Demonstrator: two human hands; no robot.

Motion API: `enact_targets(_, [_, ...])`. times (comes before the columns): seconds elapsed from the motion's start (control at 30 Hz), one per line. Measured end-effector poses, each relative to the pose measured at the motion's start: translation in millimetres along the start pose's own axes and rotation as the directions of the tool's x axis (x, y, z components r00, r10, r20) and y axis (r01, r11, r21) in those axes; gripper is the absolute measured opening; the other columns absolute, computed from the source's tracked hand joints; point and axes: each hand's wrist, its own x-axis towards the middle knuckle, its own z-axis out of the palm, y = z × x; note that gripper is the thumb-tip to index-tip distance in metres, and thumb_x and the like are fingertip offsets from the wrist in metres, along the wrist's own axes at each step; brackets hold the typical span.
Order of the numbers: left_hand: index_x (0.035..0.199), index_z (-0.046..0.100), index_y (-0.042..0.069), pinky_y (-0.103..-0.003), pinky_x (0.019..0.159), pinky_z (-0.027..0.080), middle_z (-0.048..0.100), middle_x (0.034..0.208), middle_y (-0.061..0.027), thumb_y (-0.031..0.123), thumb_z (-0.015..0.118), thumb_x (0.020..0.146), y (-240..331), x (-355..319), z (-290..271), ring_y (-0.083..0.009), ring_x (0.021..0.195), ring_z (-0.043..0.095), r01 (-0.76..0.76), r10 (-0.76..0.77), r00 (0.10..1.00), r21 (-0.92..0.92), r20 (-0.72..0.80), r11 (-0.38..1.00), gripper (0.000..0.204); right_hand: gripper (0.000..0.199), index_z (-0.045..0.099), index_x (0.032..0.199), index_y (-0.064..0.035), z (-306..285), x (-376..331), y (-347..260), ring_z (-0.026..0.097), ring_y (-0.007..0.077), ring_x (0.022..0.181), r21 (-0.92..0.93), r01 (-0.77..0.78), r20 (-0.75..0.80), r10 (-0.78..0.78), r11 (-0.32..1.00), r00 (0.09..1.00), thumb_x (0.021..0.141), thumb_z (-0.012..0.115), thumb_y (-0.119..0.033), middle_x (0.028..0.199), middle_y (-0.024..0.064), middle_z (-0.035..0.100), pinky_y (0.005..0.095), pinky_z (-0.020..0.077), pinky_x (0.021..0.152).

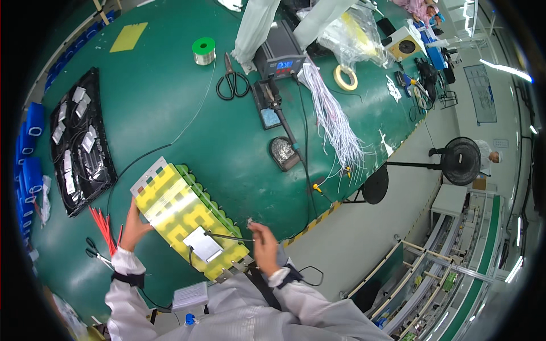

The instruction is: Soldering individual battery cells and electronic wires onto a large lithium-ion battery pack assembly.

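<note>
A battery pack with a yellow top sheet and green cells along its side lies tilted near the table's front edge. My left hand grips its left edge, thumb toward the near side. On the pack rests a flat silver-white module with black leads. One lead, a black cable, runs right across the pack to my right hand. The fingers of that hand are pinched together around the cable, just off the pack's right side. A small bit shows at the fingertips, too small to name.
A soldering iron rests in its stand beside a soldering station. Near them are a tip cleaner, black scissors, a solder spool and white wires. Left lie a black tray of modules and red tubes.
</note>
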Motion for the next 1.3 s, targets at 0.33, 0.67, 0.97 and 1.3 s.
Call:
enact_targets(0.33, [0.09,0.047,0.009,-0.022,0.067,0.043,0.047,0.078,0.0026,0.009,0.059,0.095,40,-240,134,-0.0066,0.071,0.049,0.166,-0.416,0.713,-0.441,-0.564,0.882,0.013,0.022,0.063,0.109,0.0013,-208,330,-60,0.063,0.0175,0.073,-0.122,0.387,-0.195,-0.404,0.914,0.894,0.094,0.062,-0.015,0.083,0.0088,0.066,0.0316,0.0499,0.067])
enact_targets(0.67, [0.105,0.063,0.005,-0.025,0.065,0.046,0.062,0.084,0.0003,0.022,0.06,0.097,111,-327,368,-0.0084,0.074,0.056,0.492,-0.765,0.619,-0.671,-0.178,0.555,0.019,0.033,0.065,0.106,-0.0054,-123,464,-51,0.068,0.0393,0.093,-0.686,0.136,-0.074,-0.254,0.715,0.964,0.078,0.072,-0.019,0.099,0.0214,0.07,0.0479,0.0532,0.082])
enact_targets(0.97, [0.112,0.058,0.001,-0.024,0.076,0.048,0.062,0.091,-0.0009,0.007,0.066,0.092,211,-226,333,-0.0083,0.082,0.059,0.27,-0.445,0.83,-0.455,-0.338,0.849,0.022,0.015,0.051,0.106,0.0015,-232,414,-93,0.058,0.0146,0.066,0.508,0.307,-0.018,-0.347,0.804,0.938,0.095,0.045,-0.006,0.086,0.0091,0.061,0.028,0.0467,0.063])
enact_targets(1.3, [0.115,0.058,-0.001,-0.029,0.08,0.05,0.064,0.094,-0.0067,0.003,0.068,0.088,329,-140,299,-0.0134,0.086,0.062,-0.283,0.24,0.948,-0.214,-0.207,0.935,0.03,0.065,0.037,0.146,0.0004,-307,125,-195,0.04,0.0112,0.086,0.62,0.3,0.156,-0.488,0.725,0.859,0.093,0.051,-0.034,0.099,0.0016,0.043,0.0256,0.0335,0.079])
